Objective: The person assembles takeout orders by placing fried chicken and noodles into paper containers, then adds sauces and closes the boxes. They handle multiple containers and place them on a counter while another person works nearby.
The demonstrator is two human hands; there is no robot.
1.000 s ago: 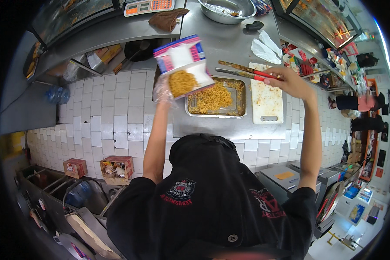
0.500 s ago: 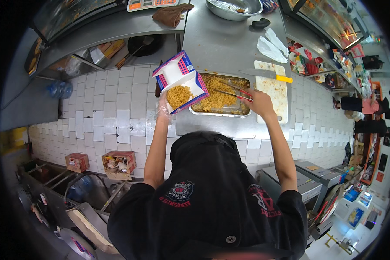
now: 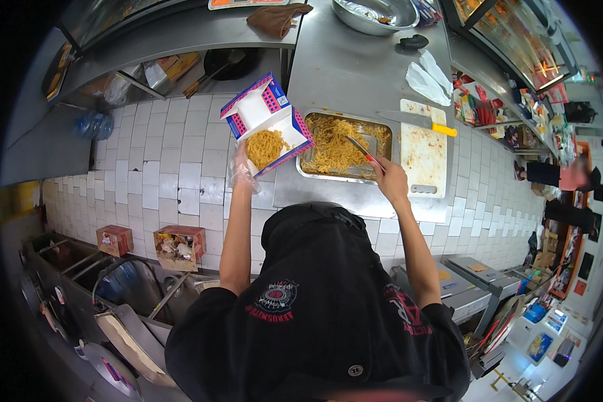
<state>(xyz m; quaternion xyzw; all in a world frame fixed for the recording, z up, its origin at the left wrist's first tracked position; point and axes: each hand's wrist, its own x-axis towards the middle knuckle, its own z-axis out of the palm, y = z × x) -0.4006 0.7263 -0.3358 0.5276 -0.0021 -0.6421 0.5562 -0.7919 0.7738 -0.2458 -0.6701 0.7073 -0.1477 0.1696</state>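
In a clear plastic glove, my left hand grips the near left corner of an open pink and blue cardboard food box. Noodles fill the box's lower part, and its lid is folded back. The box is tilted beside a metal tray. More noodles lie heaped in that tray, mostly at its left and middle. My bare right hand is closed round the red handles of metal tongs. Their tips touch the noodles in the tray, the arms close together.
Right of the tray lies a stained white cutting board with a yellow-handled knife across it. Beyond are white bags, a steel bowl and a brown cloth. A person stands far right.
My right hand has moved down and left, and the tongs' arms have come together over the noodles. The box has shifted slightly left and away from the tray.
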